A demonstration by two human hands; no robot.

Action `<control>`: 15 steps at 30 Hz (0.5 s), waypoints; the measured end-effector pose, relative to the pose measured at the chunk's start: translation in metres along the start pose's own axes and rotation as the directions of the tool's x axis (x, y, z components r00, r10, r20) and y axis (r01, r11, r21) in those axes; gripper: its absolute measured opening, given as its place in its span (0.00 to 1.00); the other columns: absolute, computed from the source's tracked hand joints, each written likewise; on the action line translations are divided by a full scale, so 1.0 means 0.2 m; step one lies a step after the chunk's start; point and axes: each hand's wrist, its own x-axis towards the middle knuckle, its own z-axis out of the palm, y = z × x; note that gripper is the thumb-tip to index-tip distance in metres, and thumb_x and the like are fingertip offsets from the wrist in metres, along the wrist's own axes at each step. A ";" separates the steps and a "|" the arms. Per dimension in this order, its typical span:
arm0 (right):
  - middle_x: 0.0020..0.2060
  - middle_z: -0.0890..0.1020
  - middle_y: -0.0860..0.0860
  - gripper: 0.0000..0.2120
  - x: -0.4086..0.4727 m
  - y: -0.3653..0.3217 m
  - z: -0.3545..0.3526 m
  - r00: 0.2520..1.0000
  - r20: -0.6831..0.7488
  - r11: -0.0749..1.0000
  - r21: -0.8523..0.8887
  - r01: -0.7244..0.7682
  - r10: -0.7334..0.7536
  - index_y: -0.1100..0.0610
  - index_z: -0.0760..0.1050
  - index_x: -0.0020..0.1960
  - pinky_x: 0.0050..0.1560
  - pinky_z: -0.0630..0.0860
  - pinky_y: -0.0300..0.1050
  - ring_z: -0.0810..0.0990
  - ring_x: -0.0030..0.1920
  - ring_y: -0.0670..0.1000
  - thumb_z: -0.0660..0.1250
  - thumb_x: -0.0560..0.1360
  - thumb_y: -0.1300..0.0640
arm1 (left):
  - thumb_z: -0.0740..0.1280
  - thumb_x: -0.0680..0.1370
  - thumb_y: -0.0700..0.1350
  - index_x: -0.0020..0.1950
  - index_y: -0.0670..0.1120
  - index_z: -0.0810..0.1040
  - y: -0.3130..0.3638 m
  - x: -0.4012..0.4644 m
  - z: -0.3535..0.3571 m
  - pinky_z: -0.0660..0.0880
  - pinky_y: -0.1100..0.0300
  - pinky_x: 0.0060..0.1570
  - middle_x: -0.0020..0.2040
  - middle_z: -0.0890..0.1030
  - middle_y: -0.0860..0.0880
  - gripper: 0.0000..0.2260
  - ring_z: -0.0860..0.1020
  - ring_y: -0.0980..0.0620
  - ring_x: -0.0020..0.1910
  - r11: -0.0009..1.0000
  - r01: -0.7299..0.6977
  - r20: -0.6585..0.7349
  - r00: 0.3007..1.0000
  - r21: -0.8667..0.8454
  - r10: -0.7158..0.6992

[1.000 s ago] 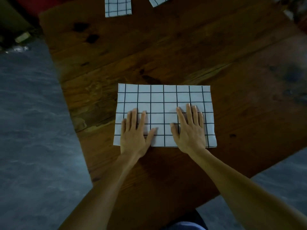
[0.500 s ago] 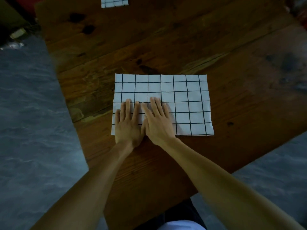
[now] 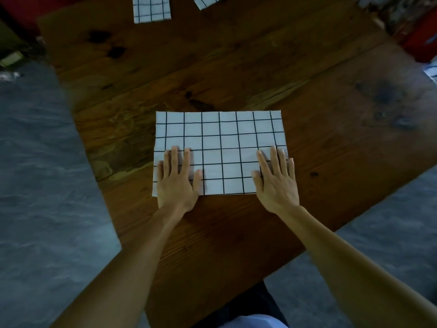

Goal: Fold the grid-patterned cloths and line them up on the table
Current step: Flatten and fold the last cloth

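A white cloth with a black grid (image 3: 221, 140) lies flat as a wide rectangle on the wooden table (image 3: 260, 67). My left hand (image 3: 177, 178) rests palm down on its near left corner, fingers spread. My right hand (image 3: 276, 178) presses flat on its near right corner, with the little finger over the cloth's right edge. Neither hand grips the fabric. At the table's far edge sit two more grid cloths: a folded one (image 3: 151, 8) and another (image 3: 208, 1) cut off by the top of the frame.
The table runs diagonally, with its left edge and near right edge bordering grey floor (image 3: 35, 185). Red objects (image 3: 421, 39) and clutter stand past the far right corner. Dark knots mark the wood near the far left.
My right hand slid from beside my left hand across the cloth to its right corner. The view tilted up a little, so the far cloths show more.
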 end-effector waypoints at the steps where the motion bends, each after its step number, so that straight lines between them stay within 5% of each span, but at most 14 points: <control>1: 0.77 0.38 0.57 0.29 0.00 -0.01 -0.01 1.000 0.002 1.000 -0.004 -0.015 0.015 0.49 0.37 0.78 0.74 0.34 0.57 0.33 0.76 0.56 0.36 0.80 0.39 | 0.40 0.79 0.62 0.78 0.52 0.42 0.00 0.00 0.00 0.40 0.48 0.74 0.78 0.42 0.45 0.29 0.38 0.46 0.76 1.000 -0.001 -0.005 1.000 0.001 0.001; 8: 0.76 0.36 0.56 0.28 0.09 -0.52 -0.05 0.971 -0.002 0.963 0.125 0.239 -0.241 0.49 0.37 0.78 0.73 0.31 0.52 0.32 0.75 0.54 0.45 0.83 0.45 | 0.39 0.79 0.63 0.78 0.51 0.39 0.01 0.00 0.00 0.37 0.49 0.74 0.78 0.39 0.45 0.30 0.36 0.47 0.76 1.000 -0.008 0.010 1.000 0.030 0.007; 15: 0.76 0.35 0.55 0.27 0.04 -0.36 0.05 0.990 0.045 0.991 -0.012 0.133 -0.132 0.49 0.33 0.77 0.76 0.37 0.56 0.32 0.75 0.56 0.38 0.82 0.45 | 0.39 0.80 0.63 0.77 0.52 0.38 -0.02 0.02 0.00 0.36 0.48 0.73 0.77 0.37 0.44 0.29 0.35 0.46 0.75 1.000 -0.008 0.091 0.996 0.012 0.007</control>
